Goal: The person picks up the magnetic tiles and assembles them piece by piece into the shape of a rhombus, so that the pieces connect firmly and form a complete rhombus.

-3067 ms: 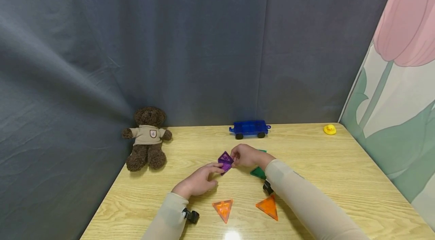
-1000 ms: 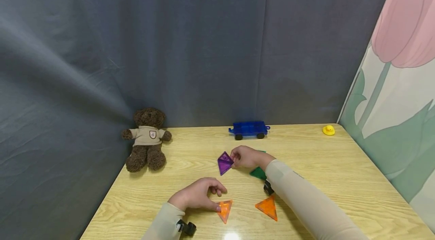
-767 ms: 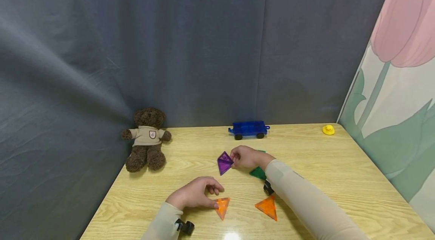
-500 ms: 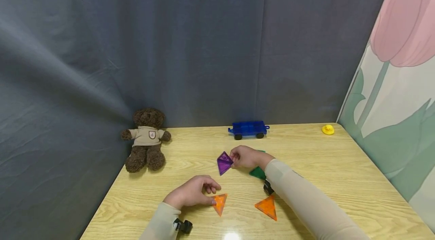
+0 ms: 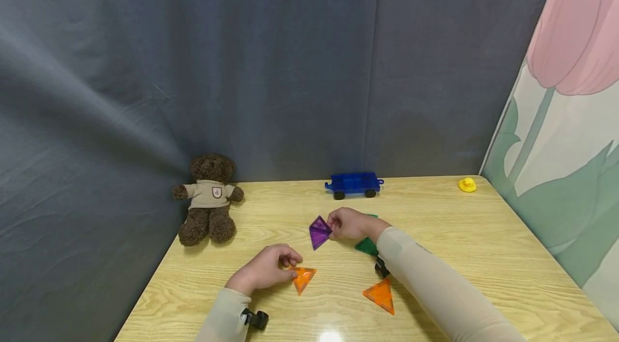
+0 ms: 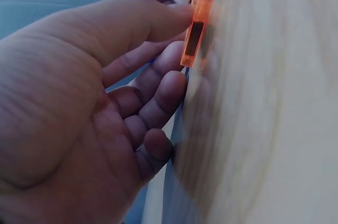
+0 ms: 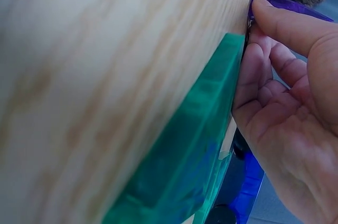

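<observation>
My left hand (image 5: 265,268) pinches a translucent orange triangular magnetic tile (image 5: 304,279) at its left corner, thumb and index finger on it. In the left wrist view that tile (image 6: 196,42) stays close over the wood, the other fingers curling loosely below. Farther forward, my right hand (image 5: 353,223) holds the right corner of a purple pair of triangular magnetic tiles (image 5: 319,234), joined at an angle with one raised. The right wrist view has its thumb against the purple edge (image 7: 296,6). Partly hidden under the right forearm lies a green tile (image 5: 368,247).
Another orange triangular tile (image 5: 382,297) lies beside the right sleeve. At the back of the table (image 5: 435,256) stand a blue toy wagon (image 5: 354,184) and a yellow rubber duck (image 5: 467,185). A brown teddy bear (image 5: 209,199) sits at the left edge, before a dark curtain (image 5: 271,62).
My left hand has left the purple tiles, taken the nearer orange tile and slid it left and away from me. The right hand keeps its place at the purple pair.
</observation>
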Available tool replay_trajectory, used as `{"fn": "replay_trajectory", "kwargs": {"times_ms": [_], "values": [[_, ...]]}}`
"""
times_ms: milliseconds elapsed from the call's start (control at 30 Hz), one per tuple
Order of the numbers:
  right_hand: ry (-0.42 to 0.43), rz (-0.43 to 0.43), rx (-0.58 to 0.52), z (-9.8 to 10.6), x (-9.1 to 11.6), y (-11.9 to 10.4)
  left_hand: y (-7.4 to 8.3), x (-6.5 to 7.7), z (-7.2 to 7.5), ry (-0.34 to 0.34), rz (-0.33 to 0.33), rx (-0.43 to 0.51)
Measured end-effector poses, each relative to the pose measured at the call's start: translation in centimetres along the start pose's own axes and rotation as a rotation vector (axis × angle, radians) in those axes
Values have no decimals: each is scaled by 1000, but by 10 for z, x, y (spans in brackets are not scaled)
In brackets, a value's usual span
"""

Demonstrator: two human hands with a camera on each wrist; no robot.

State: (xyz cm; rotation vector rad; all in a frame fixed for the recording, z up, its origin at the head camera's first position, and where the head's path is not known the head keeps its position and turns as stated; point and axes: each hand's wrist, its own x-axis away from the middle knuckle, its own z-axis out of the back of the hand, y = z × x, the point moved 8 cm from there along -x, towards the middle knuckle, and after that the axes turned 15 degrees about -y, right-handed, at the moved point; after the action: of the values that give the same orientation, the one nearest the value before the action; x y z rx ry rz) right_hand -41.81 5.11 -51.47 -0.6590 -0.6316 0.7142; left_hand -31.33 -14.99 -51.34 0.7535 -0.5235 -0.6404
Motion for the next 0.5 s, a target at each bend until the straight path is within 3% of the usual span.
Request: {"fn": "replay_trajectory", "kwargs": {"times_ms": [300, 500], "values": [[1, -3, 13, -1, 0, 1, -6, 4, 7, 54, 2, -2], [-1, 3, -4, -1, 0, 1, -8, 4, 8, 46, 18, 11]]}}
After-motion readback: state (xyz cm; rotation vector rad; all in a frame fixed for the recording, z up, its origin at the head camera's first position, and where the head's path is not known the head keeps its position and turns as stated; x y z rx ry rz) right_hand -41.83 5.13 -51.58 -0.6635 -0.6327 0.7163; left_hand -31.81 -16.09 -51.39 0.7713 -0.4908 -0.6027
